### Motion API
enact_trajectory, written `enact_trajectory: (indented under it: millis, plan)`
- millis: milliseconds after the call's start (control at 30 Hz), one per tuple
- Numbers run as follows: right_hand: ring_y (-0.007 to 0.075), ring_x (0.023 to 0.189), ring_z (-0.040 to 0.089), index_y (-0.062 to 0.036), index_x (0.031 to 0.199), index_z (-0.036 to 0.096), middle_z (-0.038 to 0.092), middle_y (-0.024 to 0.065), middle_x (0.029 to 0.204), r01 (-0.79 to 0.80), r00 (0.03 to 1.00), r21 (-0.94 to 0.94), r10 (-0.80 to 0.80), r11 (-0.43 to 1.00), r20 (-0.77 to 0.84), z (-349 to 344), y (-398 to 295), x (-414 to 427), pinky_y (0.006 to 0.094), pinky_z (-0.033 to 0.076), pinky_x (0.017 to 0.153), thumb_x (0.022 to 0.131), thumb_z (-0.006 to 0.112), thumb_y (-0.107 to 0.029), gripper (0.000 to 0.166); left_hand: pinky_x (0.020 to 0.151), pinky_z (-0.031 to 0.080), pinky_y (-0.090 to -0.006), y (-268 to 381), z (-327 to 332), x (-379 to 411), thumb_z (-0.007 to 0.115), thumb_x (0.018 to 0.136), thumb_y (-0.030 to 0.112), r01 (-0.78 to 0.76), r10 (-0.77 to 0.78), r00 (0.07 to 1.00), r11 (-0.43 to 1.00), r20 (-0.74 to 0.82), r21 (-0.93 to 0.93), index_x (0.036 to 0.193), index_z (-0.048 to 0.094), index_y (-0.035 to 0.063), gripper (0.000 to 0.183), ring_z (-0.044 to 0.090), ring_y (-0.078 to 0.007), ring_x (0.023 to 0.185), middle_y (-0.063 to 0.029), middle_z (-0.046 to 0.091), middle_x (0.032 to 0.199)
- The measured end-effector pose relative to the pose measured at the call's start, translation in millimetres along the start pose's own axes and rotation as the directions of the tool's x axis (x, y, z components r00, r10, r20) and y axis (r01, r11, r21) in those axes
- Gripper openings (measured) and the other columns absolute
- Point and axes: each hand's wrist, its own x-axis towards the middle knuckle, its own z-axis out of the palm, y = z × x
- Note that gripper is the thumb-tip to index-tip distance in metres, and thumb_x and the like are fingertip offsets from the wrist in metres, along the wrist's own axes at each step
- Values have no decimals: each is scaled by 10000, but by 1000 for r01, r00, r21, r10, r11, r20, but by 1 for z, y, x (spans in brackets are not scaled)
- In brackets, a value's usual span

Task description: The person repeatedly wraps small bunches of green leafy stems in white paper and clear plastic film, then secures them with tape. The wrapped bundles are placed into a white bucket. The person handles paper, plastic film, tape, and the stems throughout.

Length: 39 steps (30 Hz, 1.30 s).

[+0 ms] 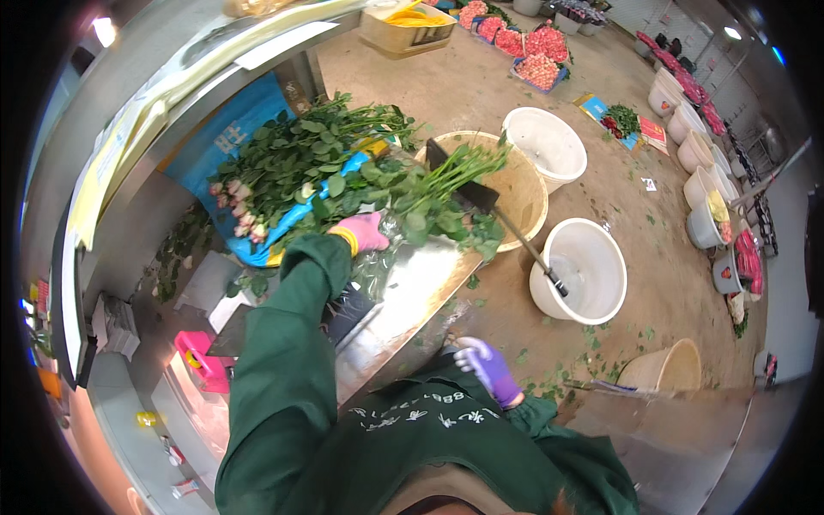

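My left hand (364,232), in a pink glove with a yellow cuff, reaches over the metal worktable (412,290). It touches clear plastic film (375,267) beside leafy rose stems (418,212); its fingertips are partly hidden, so I cannot tell whether it grips anything. The cut stem ends (476,164) point towards the buckets. Past this hand, a bunch of pale pink-and-white roses (248,212) lies on a blue printed wrapper (215,145). My right hand (486,367), in a purple glove with whitish fingers, hangs in front of my green apron, holding nothing, fingers loosely apart.
A tan tub (524,212) stands against the table's far end, with a black long-handled tool (524,244) across it. Two white buckets (547,138) (599,270) stand nearby. Fallen leaves (592,347) litter the floor. A pink tape dispenser (201,360) sits at left; pink flower bunches (541,48) lie farther off.
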Motion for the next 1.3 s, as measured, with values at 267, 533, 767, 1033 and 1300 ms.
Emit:
enact_trajectory:
  millis: [267,533,767,1033,1300]
  plan:
    - [208,852,630,-3,1281,493,645,102,979,-118,840,-354,-97,928,-534,-283,-6,22,305,518,782,959,502,-137,349,1115,304,-450,76,-4,87,714,689,614,122,-111,986,988,-124,91,1443,272,-51,1098,349,-397,1359,-269,356,1450]
    - [433,924,632,-34,1026,613,666,231,916,-507,862,-832,163,226,-481,-397,62,132,490,496,812,764,662,-241,338,923,453,-440,156,35,196,676,752,405,221,-184,961,960,-206,175,1146,511,34,566,592,-320,1078,-156,611,1120]
    - [299,665,642,-27,902,622,636,152,699,-335,942,-884,84,325,-326,-345,-142,57,408,490,638,776,768,-408,428,815,484,-432,166,-36,37,682,735,235,-210,133,915,963,-381,-169,1098,557,27,436,604,-353,950,-185,618,982]
    - [270,721,627,-33,1074,657,616,176,752,-116,705,-989,-709,-93,-16,-149,-504,110,338,480,696,929,611,-226,246,809,500,-428,186,-16,-4,696,750,234,-386,333,911,894,-242,-227,1130,541,48,450,617,-351,929,-172,605,1007]
    - [318,1054,603,-19,1226,581,598,175,1193,142,669,-758,-503,-637,548,-73,-620,227,322,469,896,938,528,-151,322,876,509,-425,104,60,215,644,723,319,109,-130,981,983,-141,-150,1092,616,49,458,638,-326,1046,-177,653,1119]
